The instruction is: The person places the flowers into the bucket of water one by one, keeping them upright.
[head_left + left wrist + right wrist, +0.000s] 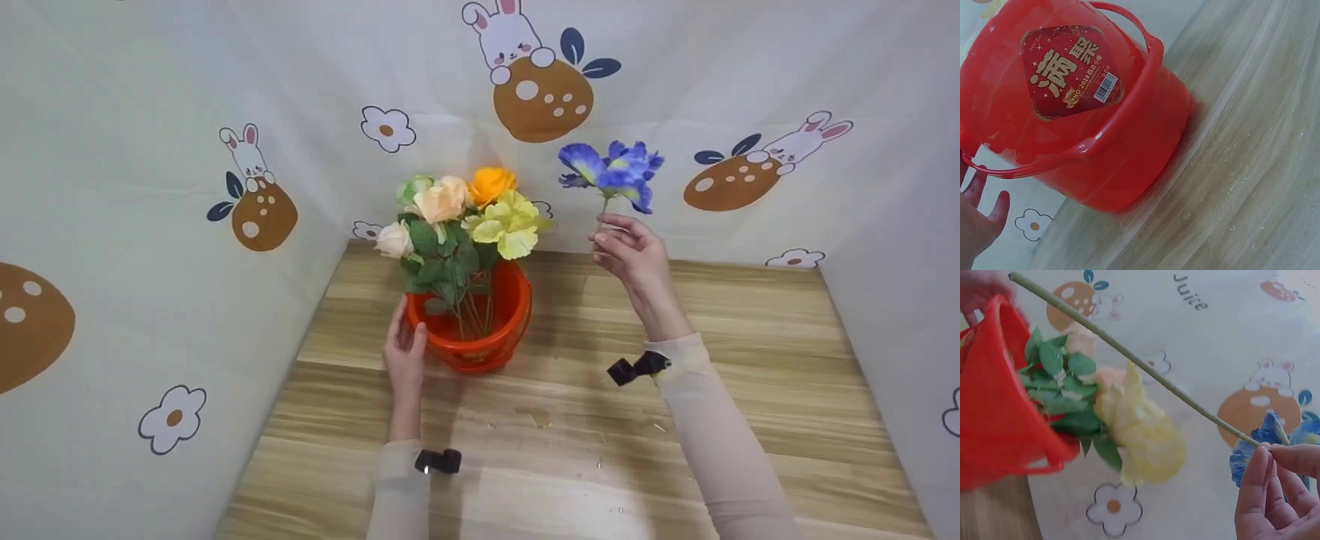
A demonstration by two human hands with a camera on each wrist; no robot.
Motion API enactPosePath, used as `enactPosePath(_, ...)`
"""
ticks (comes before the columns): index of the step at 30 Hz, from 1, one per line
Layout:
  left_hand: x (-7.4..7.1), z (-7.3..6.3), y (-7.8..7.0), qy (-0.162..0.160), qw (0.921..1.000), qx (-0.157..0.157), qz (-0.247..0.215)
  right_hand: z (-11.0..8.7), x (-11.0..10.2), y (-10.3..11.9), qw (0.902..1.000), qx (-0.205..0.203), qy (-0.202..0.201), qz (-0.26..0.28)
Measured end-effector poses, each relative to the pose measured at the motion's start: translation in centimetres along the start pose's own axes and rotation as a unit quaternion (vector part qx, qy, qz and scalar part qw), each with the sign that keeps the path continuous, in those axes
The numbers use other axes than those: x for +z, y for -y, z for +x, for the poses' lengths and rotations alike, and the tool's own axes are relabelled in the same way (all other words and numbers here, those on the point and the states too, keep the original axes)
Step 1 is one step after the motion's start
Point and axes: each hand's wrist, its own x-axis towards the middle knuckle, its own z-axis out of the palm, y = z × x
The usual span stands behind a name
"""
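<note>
My right hand [634,255] pinches the stem of a blue-purple artificial flower [611,172] between thumb and fingers, beside and above the bucket. In the right wrist view its long green stem [1145,368] slants up toward the bucket, the tip in the air. A red plastic bucket [517,330] stands on the table, holding several flowers: an orange rose [492,184], a yellow flower [510,226], a peach rose [441,199] and a whitish rose [394,240]. My left hand [405,364] rests against the bucket's left side, fingers fairly straight, thumb apart from it.
The wood-patterned table [540,480] has small shiny bits in front of the bucket. Behind and at both sides hangs pale cloth [315,67] printed with rabbits and flowers. The bucket's red carrying handle [1112,126] hangs down over its labelled front.
</note>
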Motion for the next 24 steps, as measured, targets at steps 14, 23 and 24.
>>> enactPosePath(14,0.0,0.5,-0.4,0.008,0.9999,-0.001,0.014,2.7,8.3,-3.0,0.9975,-0.068,-0.016,-0.012)
enactPosePath(23,-0.1,0.1,-0.2,0.000,0.9996,-0.012,0.027,2.6,9.4,-8.0,0.9950,-0.054,-0.020,-0.082)
enactPosePath(24,-0.1,0.0,-0.2,0.001,0.9996,-0.011,0.026,2.5,9.4,-8.5,0.9937,-0.056,-0.017,-0.095)
